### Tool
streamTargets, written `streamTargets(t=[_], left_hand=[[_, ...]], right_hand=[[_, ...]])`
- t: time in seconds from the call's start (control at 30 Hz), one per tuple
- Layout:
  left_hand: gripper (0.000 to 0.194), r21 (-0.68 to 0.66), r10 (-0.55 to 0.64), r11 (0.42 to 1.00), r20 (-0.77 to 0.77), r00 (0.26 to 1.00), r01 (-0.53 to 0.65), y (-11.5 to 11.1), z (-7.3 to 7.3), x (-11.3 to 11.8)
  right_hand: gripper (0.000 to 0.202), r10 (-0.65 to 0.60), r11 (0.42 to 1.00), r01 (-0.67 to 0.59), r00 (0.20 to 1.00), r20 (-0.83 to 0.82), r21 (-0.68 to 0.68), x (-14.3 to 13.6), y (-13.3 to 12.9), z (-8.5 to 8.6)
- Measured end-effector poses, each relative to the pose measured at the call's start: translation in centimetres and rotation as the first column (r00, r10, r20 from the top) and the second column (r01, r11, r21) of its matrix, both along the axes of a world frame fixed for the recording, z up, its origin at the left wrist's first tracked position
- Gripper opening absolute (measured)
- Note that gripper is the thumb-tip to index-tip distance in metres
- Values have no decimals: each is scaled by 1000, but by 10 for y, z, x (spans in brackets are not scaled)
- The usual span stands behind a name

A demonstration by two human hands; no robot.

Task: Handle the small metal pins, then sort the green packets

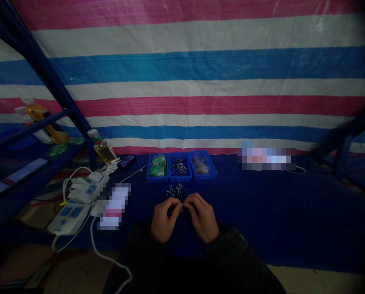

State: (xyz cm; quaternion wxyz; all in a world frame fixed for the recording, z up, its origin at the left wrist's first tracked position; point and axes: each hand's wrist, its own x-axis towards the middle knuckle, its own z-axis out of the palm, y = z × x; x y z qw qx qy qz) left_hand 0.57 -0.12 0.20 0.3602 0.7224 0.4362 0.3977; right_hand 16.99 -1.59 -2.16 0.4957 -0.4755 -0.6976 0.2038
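Observation:
My left hand (165,220) and my right hand (203,218) meet above the blue tabletop, thumbs and fingertips pinched close together. Whatever sits between the fingertips is too small and dark to name. Just beyond them lies a loose pile of thin metal pins (176,190). Behind the pile stand three blue trays side by side. The left tray (157,179) holds green plastic-looking pieces, the middle tray (180,178) more metal pins, and the right tray (213,171) small clear or brownish pieces.
To the left are a white power strip (70,218) with plugs and cables, a blurred-out phone-like screen (115,207) and a bottle (104,150). Another pixelated screen (265,156) is at the back right. Blue metal frame bars (52,81) rise on the left; a striped sheet (182,65) hangs behind.

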Motion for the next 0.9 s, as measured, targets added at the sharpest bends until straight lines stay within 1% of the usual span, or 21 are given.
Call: streamTargets(t=[0.1, 0.2, 0.33, 0.43, 0.67, 0.9], left_hand=[[16, 4, 4, 1000, 8, 1000, -4, 0, 2, 0], [15, 3, 19, 1000, 15, 1000, -19, 0, 2, 0], [16, 5, 43, 999, 29, 999, -43, 0, 1, 0], [16, 6, 39, 999, 23, 999, -39, 0, 0, 0], [15, 8, 27, 1000, 20, 999, -27, 0, 0, 0], [15, 8, 40, 999, 14, 999, -40, -1, 1, 0]], right_hand=[[17, 3, 1000, -3, 1000, 3, -5, 0, 0, 1], [13, 16, 1000, -16, 1000, -11, -8, 0, -1, 3], [15, 17, 1000, -17, 1000, -12, 25, -1, -1, 3], [16, 11, 999, -11, 1000, 1, 36, -1, -1, 2], [15, -9, 1000, 9, 1000, 2, 15, -1, 1, 2], [15, -6, 1000, 6, 1000, 13, -13, -1, 0, 3]])
